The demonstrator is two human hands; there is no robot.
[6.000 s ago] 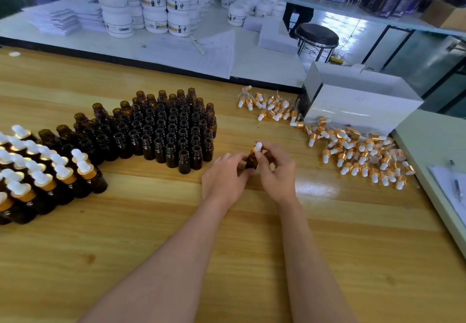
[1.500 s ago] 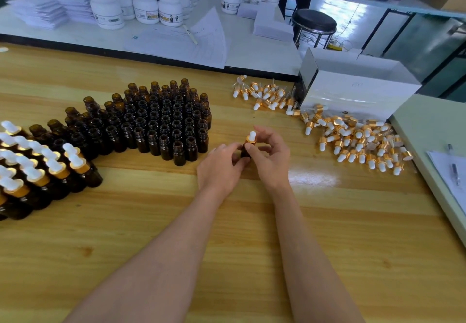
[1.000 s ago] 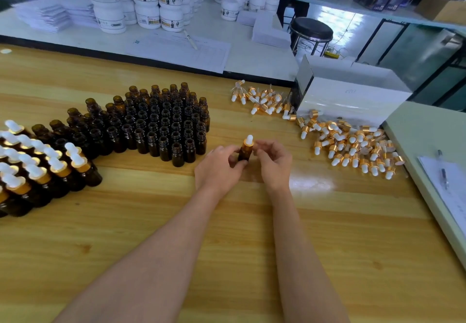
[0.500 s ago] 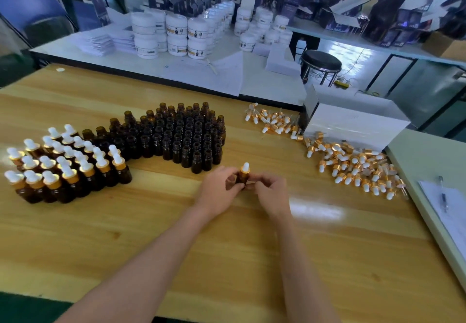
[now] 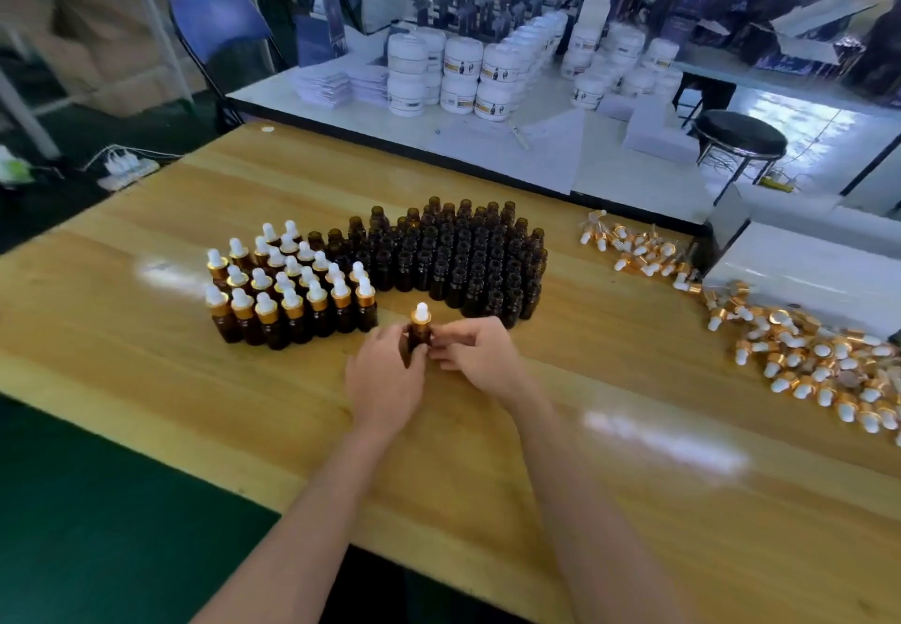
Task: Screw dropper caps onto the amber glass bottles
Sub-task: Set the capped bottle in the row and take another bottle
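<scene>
Wooden table, jar-stacked bench past its far edge; left hand and right hand pinch one capped bottle.

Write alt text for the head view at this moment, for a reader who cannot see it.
The left hand and right hand hold one upright amber bottle, its dropper cap on, at a wooden table. Capped bottles stand to the left, uncapped bottles behind, and loose caps lie at right.
</scene>
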